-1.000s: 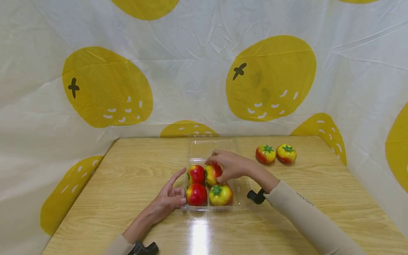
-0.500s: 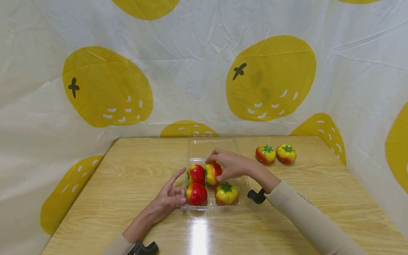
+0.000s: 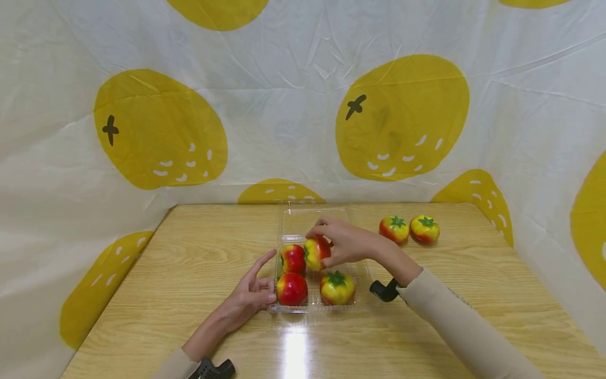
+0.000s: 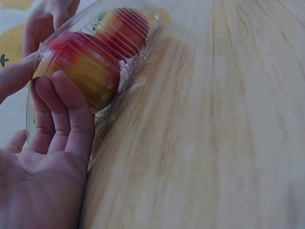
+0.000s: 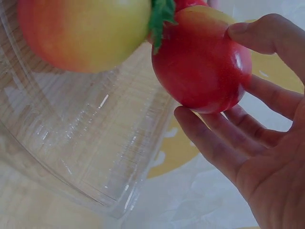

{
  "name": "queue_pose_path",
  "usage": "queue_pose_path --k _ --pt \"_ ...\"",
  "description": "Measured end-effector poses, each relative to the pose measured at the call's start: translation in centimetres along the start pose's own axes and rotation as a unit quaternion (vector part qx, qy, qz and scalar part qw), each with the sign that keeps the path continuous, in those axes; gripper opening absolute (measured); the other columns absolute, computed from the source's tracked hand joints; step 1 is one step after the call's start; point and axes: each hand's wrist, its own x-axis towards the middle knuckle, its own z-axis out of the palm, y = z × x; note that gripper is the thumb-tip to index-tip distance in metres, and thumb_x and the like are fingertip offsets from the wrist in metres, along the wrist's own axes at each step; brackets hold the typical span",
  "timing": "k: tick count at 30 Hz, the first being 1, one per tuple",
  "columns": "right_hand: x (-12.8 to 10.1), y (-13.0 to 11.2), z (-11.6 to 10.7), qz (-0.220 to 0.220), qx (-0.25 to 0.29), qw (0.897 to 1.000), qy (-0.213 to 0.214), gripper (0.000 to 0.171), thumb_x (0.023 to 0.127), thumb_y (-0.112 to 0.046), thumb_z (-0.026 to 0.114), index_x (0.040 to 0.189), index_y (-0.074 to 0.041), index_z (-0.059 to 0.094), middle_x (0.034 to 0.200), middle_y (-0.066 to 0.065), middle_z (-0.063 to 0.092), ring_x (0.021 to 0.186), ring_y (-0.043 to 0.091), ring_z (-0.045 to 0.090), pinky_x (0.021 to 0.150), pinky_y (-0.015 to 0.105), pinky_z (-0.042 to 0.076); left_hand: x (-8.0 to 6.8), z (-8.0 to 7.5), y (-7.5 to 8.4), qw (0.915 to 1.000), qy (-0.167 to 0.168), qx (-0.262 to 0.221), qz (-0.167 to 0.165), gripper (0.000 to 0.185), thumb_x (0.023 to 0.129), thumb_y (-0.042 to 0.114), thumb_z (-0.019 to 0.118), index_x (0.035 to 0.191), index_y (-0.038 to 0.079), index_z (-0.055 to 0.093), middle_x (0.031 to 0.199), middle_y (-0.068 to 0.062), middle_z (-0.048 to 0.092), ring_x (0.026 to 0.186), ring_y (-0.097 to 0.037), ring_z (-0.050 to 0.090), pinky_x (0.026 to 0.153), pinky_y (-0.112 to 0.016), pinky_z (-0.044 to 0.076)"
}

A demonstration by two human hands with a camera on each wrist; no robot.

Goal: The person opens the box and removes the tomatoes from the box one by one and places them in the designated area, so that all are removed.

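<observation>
While the right hand (image 3: 347,245) reaches over the clear plastic tray (image 3: 360,273), its thumb and fingers curl round a red-and-yellow tomato (image 3: 316,252) and hold it at the tray's rear middle, just beside a second tomato (image 3: 293,258) at the rear left. In the right wrist view the grip is moderately wide: the thumb (image 5: 267,36) bears on one side of the held tomato (image 5: 200,62), and the fingers (image 5: 209,138) wrap under the opposite side. Whether the held tomato rests on the tray floor or is lifted clear cannot be told.

The left hand (image 3: 253,292) lies on the wooden table (image 3: 189,273) at the tray's left edge. Its fingers (image 4: 62,114) are nearly straight and press against the tray's outer wall (image 4: 124,71); the forefinger points up and away from the tray. It grips nothing.

Two further tomatoes sit in the tray's front row, a red one (image 3: 292,289) at the left and a yellower one (image 3: 337,287) at the right. Two loose tomatoes (image 3: 409,229) stand touching each other on the table, well apart from the tray at the far right.
</observation>
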Motion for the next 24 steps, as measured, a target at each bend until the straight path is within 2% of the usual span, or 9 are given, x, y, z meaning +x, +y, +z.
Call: queue_pose_path --k 7,14,19,24 --pt "-0.4 -0.1 -0.6 -0.022 0.012 1.0 0.012 0.056 0.084 -0.018 0.082 0.135 -0.007 0.064 0.123 0.009 0.058 0.1 0.019 0.057 0.09 0.043 0.059 0.0 0.1 0.1 1.0 0.002 0.003 -0.002 0.099 0.092 -0.005 0.062 0.167 0.025 0.005 0.086 0.002 0.062 0.076 -0.01 0.062 0.07 -0.023 0.056" --pt "-0.8 -0.4 -1.0 -0.029 0.022 0.999 0.018 0.055 0.085 -0.017 0.081 0.135 -0.007 0.062 0.129 0.009 0.058 0.104 0.019 0.058 0.092 0.038 0.061 -0.1 0.0 0.0 1.0 0.004 0.003 -0.004 0.099 0.092 -0.005 0.062 0.167 0.025 0.004 0.087 0.002 0.062 0.076 -0.01 0.062 0.071 -0.023 0.056" --pt "-1.3 -0.4 -1.3 -0.027 0.039 0.999 0.023 0.055 0.086 -0.018 0.081 0.136 -0.006 0.06 0.13 0.009 0.059 0.106 0.02 0.058 0.095 0.041 0.06 0.0 0.0 0.1 0.9997 0.015 0.004 -0.016 0.098 0.093 -0.004 0.062 0.167 0.029 0.007 0.086 0.002 0.061 0.076 -0.01 0.062 0.071 -0.024 0.057" --pt "-1.8 -0.5 -1.5 -0.033 0.045 0.998 0.032 0.056 0.086 -0.018 0.082 0.136 -0.005 0.059 0.13 0.008 0.063 0.108 0.02 0.059 0.096 0.042 0.06 0.0 -0.1 0.0 0.9998 0.011 0.006 -0.016 0.097 0.094 -0.004 0.061 0.167 0.028 0.006 0.087 0.001 0.062 0.076 -0.011 0.063 0.071 -0.025 0.058"
